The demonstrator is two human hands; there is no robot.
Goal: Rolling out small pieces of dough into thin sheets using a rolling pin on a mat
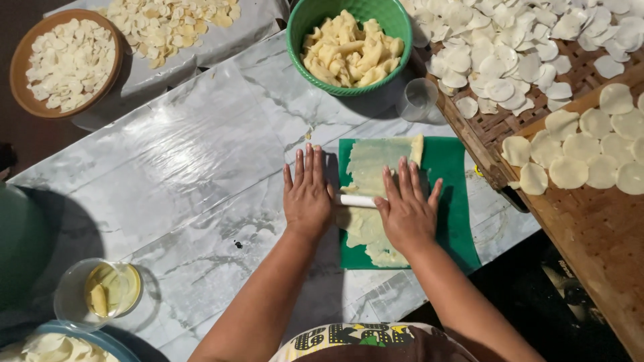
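Observation:
A thin sheet of pale dough [374,161] lies on a green cutting mat [451,201]. Across it rests a white rolling pin [355,200], mostly hidden under my palms. My left hand [307,194] presses flat on the pin's left end, fingers spread and straight. My right hand [405,208] presses flat on its right part, over the dough. Neither hand grips the pin; both lie open on top of it.
A green bowl [295,30] of dough chunks stands behind the mat, a clear cup [417,99] beside it. Woven trays [483,141] at right hold several cut dough discs. A brown bowl [20,60] of discs sits far left, a glass container [74,295] near left.

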